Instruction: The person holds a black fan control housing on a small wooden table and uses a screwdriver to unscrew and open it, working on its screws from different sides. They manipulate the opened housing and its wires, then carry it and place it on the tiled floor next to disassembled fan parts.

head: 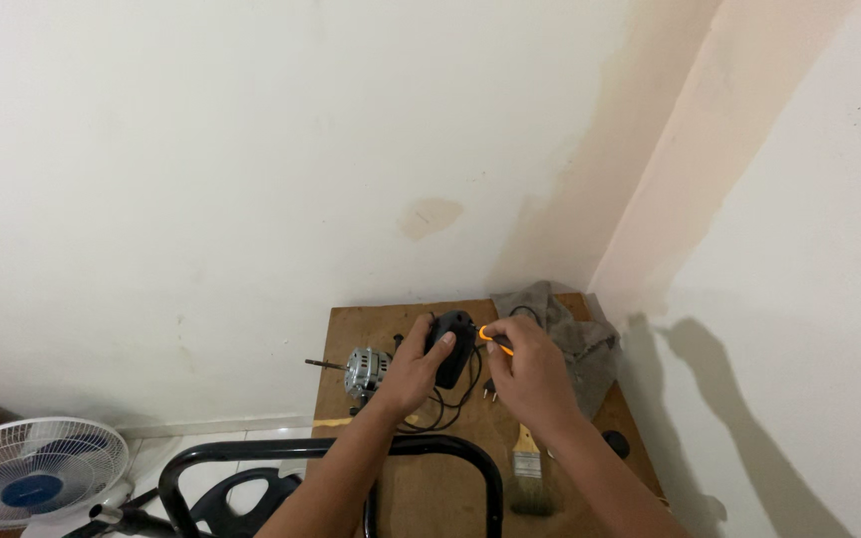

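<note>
Both hands were busy on a black housing over the little wooden table in the corner.

Left hand (413, 371) was wrapped around the black housing (450, 347), holding it just above the wooden table (351, 329). Right hand (530, 377) gripped an orange-handled screwdriver (495, 339) with its end against the housing. A bare metal motor (367, 369) sat just left of it, grey rag (570, 334) behind, paintbrush (527, 468) nearer, white fan (32, 473) on the floor.

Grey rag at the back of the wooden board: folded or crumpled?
Crumpled. The grey rag lies bunched in uneven folds at the far right corner of the wooden board, beside the right hand.
</note>
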`<action>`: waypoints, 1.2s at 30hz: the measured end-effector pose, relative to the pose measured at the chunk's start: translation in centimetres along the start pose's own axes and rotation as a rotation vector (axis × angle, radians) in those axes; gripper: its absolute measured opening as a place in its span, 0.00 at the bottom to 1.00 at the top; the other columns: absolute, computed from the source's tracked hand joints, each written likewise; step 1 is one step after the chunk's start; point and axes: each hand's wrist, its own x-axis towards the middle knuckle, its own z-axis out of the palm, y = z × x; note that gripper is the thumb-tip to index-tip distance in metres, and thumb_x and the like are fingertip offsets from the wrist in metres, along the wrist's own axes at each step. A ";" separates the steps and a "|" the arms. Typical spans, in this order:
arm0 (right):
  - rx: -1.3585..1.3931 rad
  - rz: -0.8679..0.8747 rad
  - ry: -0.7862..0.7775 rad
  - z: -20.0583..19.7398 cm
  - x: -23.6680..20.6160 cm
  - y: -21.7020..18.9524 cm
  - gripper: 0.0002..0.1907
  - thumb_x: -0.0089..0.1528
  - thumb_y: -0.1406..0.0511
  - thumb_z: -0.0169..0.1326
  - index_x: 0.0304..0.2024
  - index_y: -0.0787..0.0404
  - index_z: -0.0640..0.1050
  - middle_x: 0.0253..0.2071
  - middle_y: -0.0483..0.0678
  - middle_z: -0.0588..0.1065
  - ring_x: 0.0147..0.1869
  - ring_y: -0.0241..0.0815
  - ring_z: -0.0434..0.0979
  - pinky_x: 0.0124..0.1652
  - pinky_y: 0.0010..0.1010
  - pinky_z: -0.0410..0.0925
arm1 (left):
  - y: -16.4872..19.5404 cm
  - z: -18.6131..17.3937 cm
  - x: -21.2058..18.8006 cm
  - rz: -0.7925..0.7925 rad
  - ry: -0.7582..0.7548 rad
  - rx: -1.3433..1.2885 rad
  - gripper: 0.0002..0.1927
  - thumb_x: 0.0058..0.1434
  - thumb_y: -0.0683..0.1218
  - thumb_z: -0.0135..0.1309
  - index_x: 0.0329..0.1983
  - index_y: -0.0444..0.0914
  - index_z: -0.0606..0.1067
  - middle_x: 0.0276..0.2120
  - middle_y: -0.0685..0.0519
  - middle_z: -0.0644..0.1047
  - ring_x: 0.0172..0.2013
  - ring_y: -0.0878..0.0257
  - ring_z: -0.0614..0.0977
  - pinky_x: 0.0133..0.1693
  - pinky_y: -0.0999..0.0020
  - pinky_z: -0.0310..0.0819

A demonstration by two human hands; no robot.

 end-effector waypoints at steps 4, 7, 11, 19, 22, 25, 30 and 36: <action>0.073 0.143 -0.003 -0.1 0.2 -0.7 0.11 0.65 0.63 0.54 0.45 0.63 0.79 0.40 0.54 0.82 0.43 0.52 0.83 0.40 0.39 0.74 | -0.3 0.2 0.0 -0.028 0.009 -0.048 0.22 0.69 0.52 0.50 0.61 0.34 0.66 0.48 0.46 0.78 0.48 0.61 0.78 0.51 0.66 0.73; 0.007 0.285 -0.030 0.0 0.3 -1.3 0.12 0.65 0.61 0.55 0.47 0.60 0.80 0.39 0.54 0.83 0.41 0.52 0.84 0.41 0.38 0.74 | -0.5 -0.1 -0.2 -0.019 0.007 -0.052 0.22 0.68 0.50 0.51 0.61 0.35 0.66 0.49 0.47 0.77 0.48 0.61 0.78 0.51 0.66 0.73; 0.055 0.260 0.015 -0.5 -0.3 -1.1 0.14 0.65 0.62 0.55 0.50 0.60 0.81 0.42 0.53 0.82 0.41 0.50 0.84 0.40 0.36 0.74 | -0.4 0.1 -0.2 -0.068 -0.037 -0.172 0.23 0.67 0.46 0.53 0.63 0.36 0.65 0.49 0.46 0.77 0.47 0.61 0.78 0.50 0.65 0.74; 0.226 0.181 0.088 0.6 -1.6 1.0 0.15 0.66 0.62 0.54 0.52 0.61 0.81 0.39 0.52 0.82 0.42 0.42 0.83 0.40 0.32 0.72 | 1.8 -0.1 -1.1 0.133 -0.017 0.142 0.36 0.58 0.39 0.61 0.70 0.40 0.64 0.57 0.44 0.78 0.58 0.55 0.79 0.58 0.64 0.70; 0.361 0.485 -0.061 1.4 -2.0 2.2 0.17 0.66 0.60 0.52 0.55 0.57 0.81 0.28 0.48 0.79 0.31 0.35 0.77 0.33 0.29 0.69 | 2.8 -0.2 -1.6 0.058 -0.004 0.195 0.37 0.56 0.40 0.61 0.70 0.41 0.64 0.54 0.43 0.79 0.56 0.51 0.80 0.56 0.62 0.72; 0.557 0.641 -0.103 2.2 -2.3 3.7 0.18 0.68 0.60 0.51 0.57 0.58 0.81 0.21 0.45 0.70 0.23 0.32 0.65 0.25 0.30 0.61 | 3.4 -0.1 -1.7 0.070 -0.008 0.216 0.38 0.56 0.40 0.59 0.71 0.42 0.63 0.54 0.40 0.79 0.55 0.46 0.80 0.55 0.59 0.73; 0.921 0.748 -0.100 2.5 -2.3 6.0 0.17 0.68 0.63 0.53 0.57 0.62 0.81 0.23 0.38 0.67 0.23 0.29 0.62 0.24 0.28 0.60 | 2.7 0.2 -1.6 0.175 -0.016 0.380 0.38 0.58 0.41 0.61 0.71 0.40 0.62 0.53 0.35 0.77 0.55 0.37 0.76 0.54 0.51 0.72; 0.286 -0.090 0.069 2.5 -3.2 6.6 0.16 0.70 0.62 0.53 0.58 0.60 0.79 0.42 0.38 0.76 0.42 0.26 0.75 0.38 0.23 0.67 | 1.2 0.3 -1.3 0.287 -0.009 0.385 0.39 0.57 0.42 0.62 0.71 0.39 0.62 0.54 0.34 0.77 0.54 0.35 0.76 0.52 0.49 0.72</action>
